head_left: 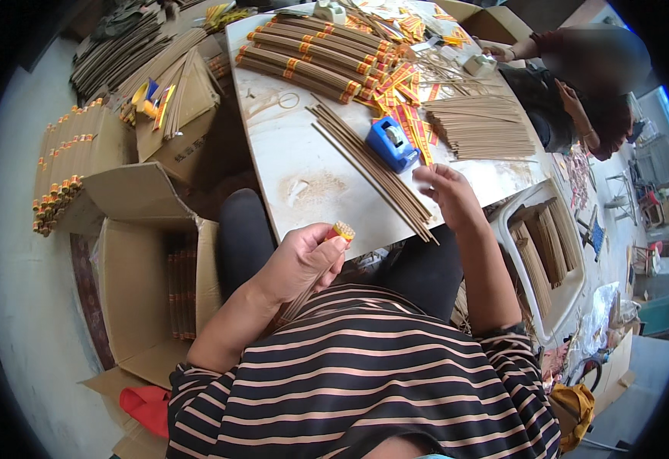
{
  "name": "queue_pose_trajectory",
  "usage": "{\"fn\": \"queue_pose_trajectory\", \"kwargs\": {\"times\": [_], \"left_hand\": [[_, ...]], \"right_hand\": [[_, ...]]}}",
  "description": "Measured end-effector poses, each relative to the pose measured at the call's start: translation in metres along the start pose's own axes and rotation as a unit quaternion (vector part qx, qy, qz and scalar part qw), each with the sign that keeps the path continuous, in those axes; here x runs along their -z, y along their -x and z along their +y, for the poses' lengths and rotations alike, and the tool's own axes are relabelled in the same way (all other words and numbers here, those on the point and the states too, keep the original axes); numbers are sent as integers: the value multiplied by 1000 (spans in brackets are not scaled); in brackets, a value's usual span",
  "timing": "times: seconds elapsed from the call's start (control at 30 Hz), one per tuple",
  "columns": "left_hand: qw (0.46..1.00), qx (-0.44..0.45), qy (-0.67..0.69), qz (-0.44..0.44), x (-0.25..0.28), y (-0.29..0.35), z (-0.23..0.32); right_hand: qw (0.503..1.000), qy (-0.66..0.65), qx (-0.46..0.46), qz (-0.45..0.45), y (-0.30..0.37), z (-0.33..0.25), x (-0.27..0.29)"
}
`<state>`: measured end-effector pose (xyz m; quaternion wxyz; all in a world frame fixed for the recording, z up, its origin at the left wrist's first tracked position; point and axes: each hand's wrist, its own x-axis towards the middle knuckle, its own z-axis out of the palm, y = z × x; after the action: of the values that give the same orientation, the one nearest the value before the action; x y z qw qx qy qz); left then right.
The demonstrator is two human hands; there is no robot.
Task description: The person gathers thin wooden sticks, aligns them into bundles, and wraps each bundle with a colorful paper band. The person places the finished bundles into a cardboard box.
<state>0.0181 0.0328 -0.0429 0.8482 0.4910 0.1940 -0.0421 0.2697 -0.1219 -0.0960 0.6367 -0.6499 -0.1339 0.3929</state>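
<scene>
My left hand is closed round a bundle of incense sticks, its end wrapped in a red and yellow paper band; the rest of the bundle runs down toward my striped top. Raised over the table's near edge, my right hand has its thumb and fingers pinched together. Its fingertips are blurred, and anything between them is too small to make out. Just beyond it stands a blue tape dispenser. Loose brown incense sticks lie slantwise between my hands, some poking past the table edge.
Banded incense bundles are stacked on the white table, beside red and yellow paper strips and a spread of sticks. An open carton stands left, a white bin right. Another person sits far right.
</scene>
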Motion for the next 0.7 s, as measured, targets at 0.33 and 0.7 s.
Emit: {"fn": "queue_pose_trajectory", "kwargs": {"times": [0.33, 0.7], "left_hand": [[994, -26, -85, 56, -13, 9, 6], [971, -86, -206, 87, -17, 7, -5]], "right_hand": [[965, 128, 84, -214, 108, -48, -98], [939, 292, 122, -135, 109, -45, -116]]}}
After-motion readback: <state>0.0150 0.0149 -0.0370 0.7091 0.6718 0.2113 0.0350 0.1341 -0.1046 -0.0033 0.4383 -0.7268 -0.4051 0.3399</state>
